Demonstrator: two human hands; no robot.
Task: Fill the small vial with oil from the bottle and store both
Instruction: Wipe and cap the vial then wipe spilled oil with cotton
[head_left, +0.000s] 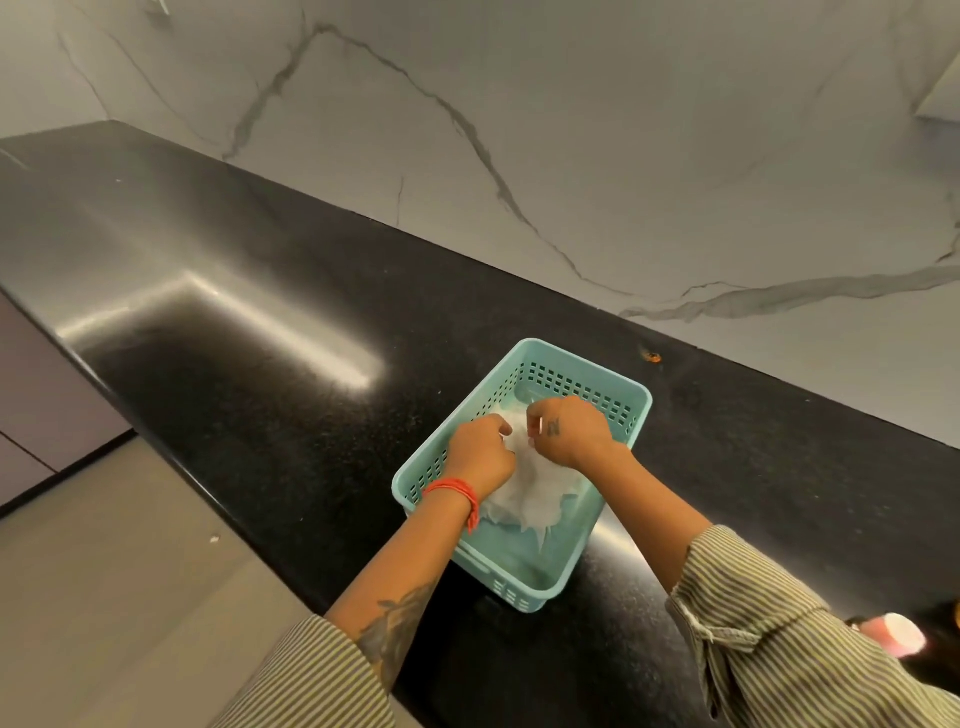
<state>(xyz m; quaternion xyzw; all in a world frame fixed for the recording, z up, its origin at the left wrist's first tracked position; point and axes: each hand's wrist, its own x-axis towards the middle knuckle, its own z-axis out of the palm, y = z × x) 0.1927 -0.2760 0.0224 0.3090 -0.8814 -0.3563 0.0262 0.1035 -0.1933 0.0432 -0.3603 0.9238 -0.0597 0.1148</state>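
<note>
Vial and bottle cannot be made out under your hands; if they are in view at all, they sit inside the crumpled white wrap (524, 493) lying in the basket (631, 410), and I cannot tell which.

That basket is a pale teal plastic tray, rectangular with rounded corners, its walls pierced by rows of small square slots. It sits on a polished black speckled stone counter (260, 322) that runs from 10 o'clock to 4 o'clock, backed by a white marble wall (571, 130) with grey veins. The wrap looks thin, translucent and rumpled, with ragged points along its near edge.

Both your forearms reach in from 6 o'clock, striped sleeves pushed up. Your left hand (480, 449), a red thread band (454, 491) at the wrist, is knuckles-up with the fingers curled down into the wrap at the basket's 9 o'clock side. Your right hand (569, 428) is closed in a loose fist at 12 o'clock of the wrap, thumb and forefinger pinching a fold of it. Both hands are clenched on the wrap.

At 4 o'clock, near the frame edge, a pinkish cylindrical object (896, 636) lies on the counter.
</note>
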